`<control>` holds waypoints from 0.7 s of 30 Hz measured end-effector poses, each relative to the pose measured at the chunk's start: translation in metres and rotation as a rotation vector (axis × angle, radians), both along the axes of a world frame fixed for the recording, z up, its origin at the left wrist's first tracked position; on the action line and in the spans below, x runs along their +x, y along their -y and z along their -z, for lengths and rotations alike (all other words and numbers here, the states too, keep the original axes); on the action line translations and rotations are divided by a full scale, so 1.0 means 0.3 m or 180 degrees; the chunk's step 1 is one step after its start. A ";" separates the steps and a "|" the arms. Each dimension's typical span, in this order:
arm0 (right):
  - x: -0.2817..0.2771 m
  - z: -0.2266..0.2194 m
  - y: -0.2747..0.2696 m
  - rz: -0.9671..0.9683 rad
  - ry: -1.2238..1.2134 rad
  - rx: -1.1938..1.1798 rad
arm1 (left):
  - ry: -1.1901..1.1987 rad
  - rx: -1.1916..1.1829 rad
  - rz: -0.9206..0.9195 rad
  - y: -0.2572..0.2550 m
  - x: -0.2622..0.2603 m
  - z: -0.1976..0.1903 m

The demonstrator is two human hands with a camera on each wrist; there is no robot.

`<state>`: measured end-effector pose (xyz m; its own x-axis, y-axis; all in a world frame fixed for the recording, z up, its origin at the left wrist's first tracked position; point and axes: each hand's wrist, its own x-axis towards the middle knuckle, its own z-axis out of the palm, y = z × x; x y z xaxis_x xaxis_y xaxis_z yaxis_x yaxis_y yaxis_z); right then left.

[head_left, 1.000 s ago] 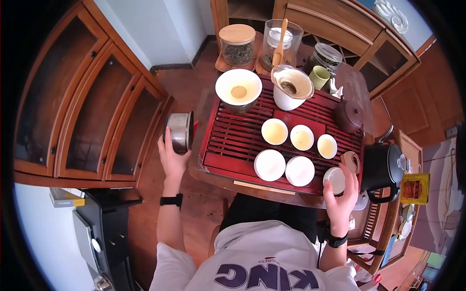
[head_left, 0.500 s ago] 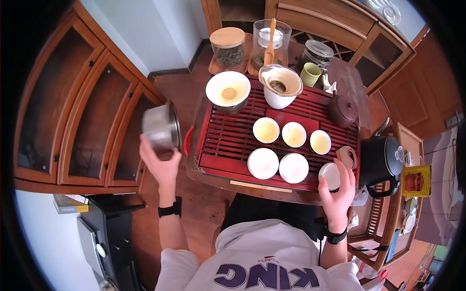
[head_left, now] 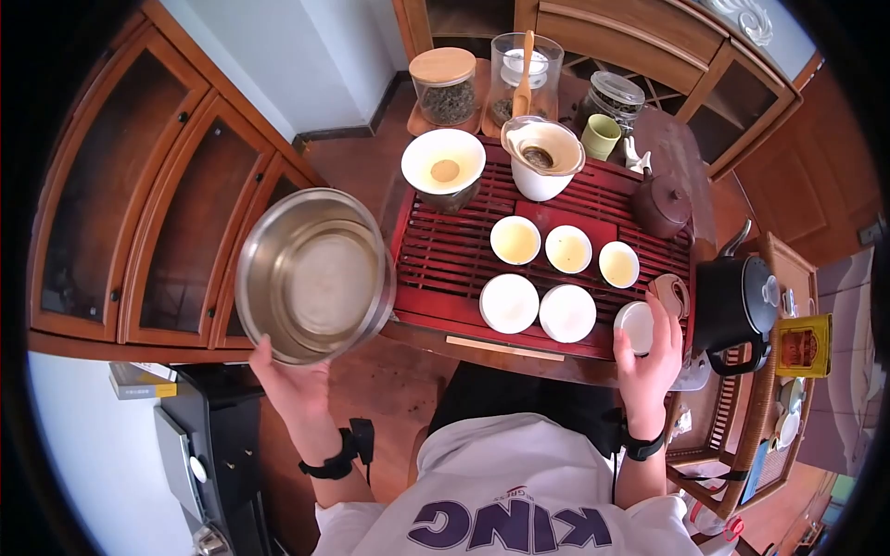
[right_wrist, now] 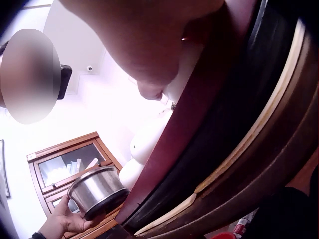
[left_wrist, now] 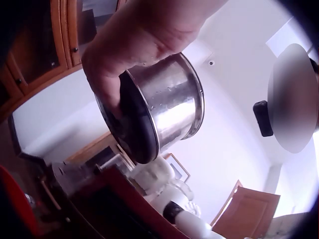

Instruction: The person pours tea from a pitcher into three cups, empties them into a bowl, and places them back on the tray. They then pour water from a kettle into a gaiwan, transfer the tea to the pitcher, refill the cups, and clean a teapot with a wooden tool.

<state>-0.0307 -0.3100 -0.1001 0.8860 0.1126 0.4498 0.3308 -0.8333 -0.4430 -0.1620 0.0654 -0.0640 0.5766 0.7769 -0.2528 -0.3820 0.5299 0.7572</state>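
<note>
In the head view my left hand (head_left: 295, 378) grips a round steel pot (head_left: 326, 278) at its near side, its hollow facing the camera, off the left edge of the red slatted tray (head_left: 436, 310). The left wrist view has the fingers curled at the dark end of the pot (left_wrist: 174, 99). My right hand (head_left: 646, 366) pinches a small white cup (head_left: 634, 327) at the tray's near right corner. Two white cups, one of them here (head_left: 509, 304), stand left of it. Behind them are three cups of pale yellow liquid, the middle one here (head_left: 568, 250).
A white bowl (head_left: 443, 162), a strainer on a white pitcher (head_left: 541, 176) and a brown teapot (head_left: 660, 204) stand along the tray's back. Glass jars (head_left: 450, 97) are behind it. A black kettle (head_left: 732, 301) is at the right, a wooden cabinet (head_left: 139, 185) at the left.
The left hand has swung the steel pot out left, then tilted and raised it, so its hollow now faces the head camera. My right hand remains at the small cup.
</note>
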 end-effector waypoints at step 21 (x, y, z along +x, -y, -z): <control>0.033 0.019 -0.015 0.0215 0.0376 -0.0189 | -0.0070 -0.0120 0.0787 0.180 -0.019 0.091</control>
<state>-0.0207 -0.3053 -0.1058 0.8338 0.0841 0.5456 0.3200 -0.8790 -0.3535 -0.1677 0.0114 -0.0914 0.7420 0.6027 -0.2936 -0.2209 0.6333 0.7417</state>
